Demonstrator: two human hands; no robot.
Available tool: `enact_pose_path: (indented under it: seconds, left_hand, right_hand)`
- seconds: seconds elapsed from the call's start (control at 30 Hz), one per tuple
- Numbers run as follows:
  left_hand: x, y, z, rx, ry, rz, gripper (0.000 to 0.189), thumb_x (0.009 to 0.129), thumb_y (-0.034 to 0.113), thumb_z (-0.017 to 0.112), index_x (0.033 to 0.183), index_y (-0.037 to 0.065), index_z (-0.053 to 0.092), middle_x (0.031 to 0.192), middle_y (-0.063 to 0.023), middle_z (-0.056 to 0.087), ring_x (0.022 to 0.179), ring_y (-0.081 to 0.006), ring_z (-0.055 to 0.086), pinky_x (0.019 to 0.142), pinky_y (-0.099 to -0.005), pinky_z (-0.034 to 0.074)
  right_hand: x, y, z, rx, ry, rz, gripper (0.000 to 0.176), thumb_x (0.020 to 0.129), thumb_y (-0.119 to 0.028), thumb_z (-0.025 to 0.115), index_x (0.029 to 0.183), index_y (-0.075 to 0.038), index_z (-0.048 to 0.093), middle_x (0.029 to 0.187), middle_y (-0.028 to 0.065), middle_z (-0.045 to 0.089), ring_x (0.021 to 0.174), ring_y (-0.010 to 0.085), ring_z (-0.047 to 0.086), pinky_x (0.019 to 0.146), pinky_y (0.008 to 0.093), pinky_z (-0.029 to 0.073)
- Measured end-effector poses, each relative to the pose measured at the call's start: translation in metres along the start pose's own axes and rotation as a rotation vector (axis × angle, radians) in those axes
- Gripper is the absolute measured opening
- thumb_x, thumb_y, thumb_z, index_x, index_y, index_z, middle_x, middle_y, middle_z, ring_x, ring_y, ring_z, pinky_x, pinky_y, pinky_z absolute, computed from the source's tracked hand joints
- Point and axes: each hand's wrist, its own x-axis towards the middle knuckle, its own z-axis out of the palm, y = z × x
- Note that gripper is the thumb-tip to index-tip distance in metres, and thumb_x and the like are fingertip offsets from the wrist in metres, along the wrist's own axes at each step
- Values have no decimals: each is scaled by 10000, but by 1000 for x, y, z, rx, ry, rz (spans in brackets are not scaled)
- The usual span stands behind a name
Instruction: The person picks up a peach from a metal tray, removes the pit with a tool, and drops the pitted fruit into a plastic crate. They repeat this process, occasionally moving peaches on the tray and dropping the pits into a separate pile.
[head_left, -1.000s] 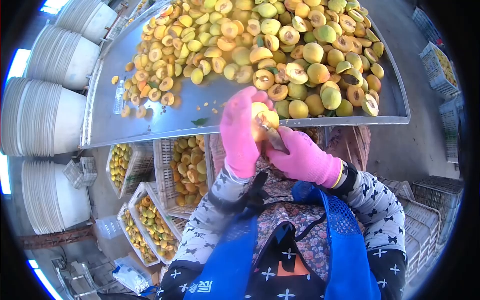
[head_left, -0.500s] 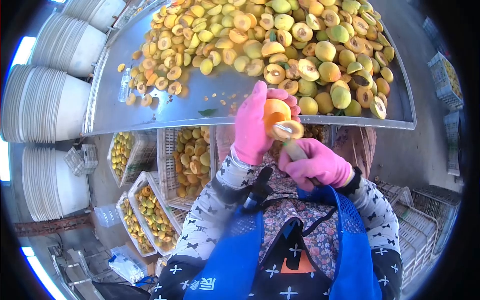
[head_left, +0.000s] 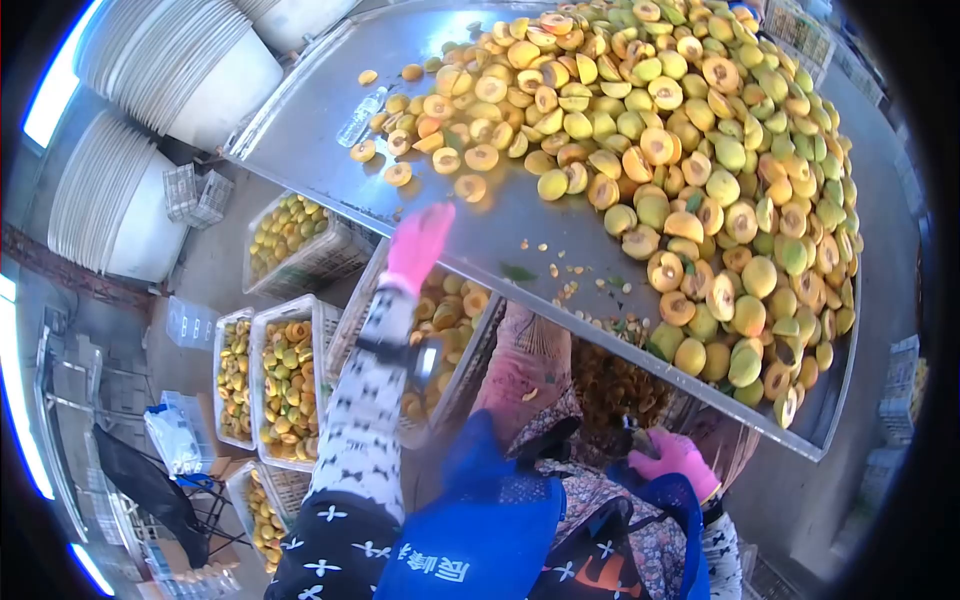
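Observation:
My left hand [head_left: 420, 243], in a pink glove, is stretched out at the near edge of the metal table [head_left: 560, 215]. Its fingers look extended and slightly blurred, and I see no fruit in it. Just below it stands a crate of peach halves [head_left: 445, 315]. My right hand [head_left: 675, 462], gloved in pink too, is low in front of my body, closed round a pitting spoon [head_left: 629, 424] that is mostly hidden. Beneath the table edge near that hand is a dark heap of pits and scraps [head_left: 615, 395]. Halved peaches [head_left: 740, 220] are piled on the table.
Further crates of peach halves [head_left: 290, 370] stand on the floor at left. Stacked white tubs [head_left: 215, 80] are at upper left. A clear plastic bottle [head_left: 362, 117] lies on the table, with loose pits and leaves [head_left: 518, 271] nearer the edge.
The peach half has left my left hand, which has swung left over the crate. My right hand has dropped lower with the pitting spoon, away from the fruit. My view has turned left.

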Motion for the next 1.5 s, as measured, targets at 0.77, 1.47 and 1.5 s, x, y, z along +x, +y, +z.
enact_pose_path:
  seconds: [0.77, 1.47, 1.5]
  left_hand:
    - [-164, 154, 137, -1245, -999, -104, 445, 908, 127, 632, 1302, -29, 494, 1167, -143, 623, 1117, -235, 600, 985, -360, 485]
    - [-192, 171, 146, -1427, -802, -75, 462, 983, 303, 466, 1315, -14, 519, 1273, -196, 589, 1134, -348, 576, 1003, -480, 457]
    - [-196, 171, 147, -1401, -812, -74, 478, 984, 323, 452, 1319, -13, 511, 1295, -202, 580, 1145, -355, 572, 1015, -494, 448]
  right_hand:
    - [34, -74, -38, 493, 754, -341, 342, 814, -238, 781, 1055, -34, 650, 763, 89, 630, 660, 201, 583, 659, 325, 498]
    - [-13, -37, -12, -85, 909, -542, 285, 849, -177, 685, 1070, -66, 542, 841, 165, 633, 754, 365, 649, 634, 438, 515]
    - [-13, -38, -12, -112, 887, -500, 279, 855, -189, 674, 1064, -68, 534, 852, 165, 629, 757, 363, 651, 637, 449, 512]
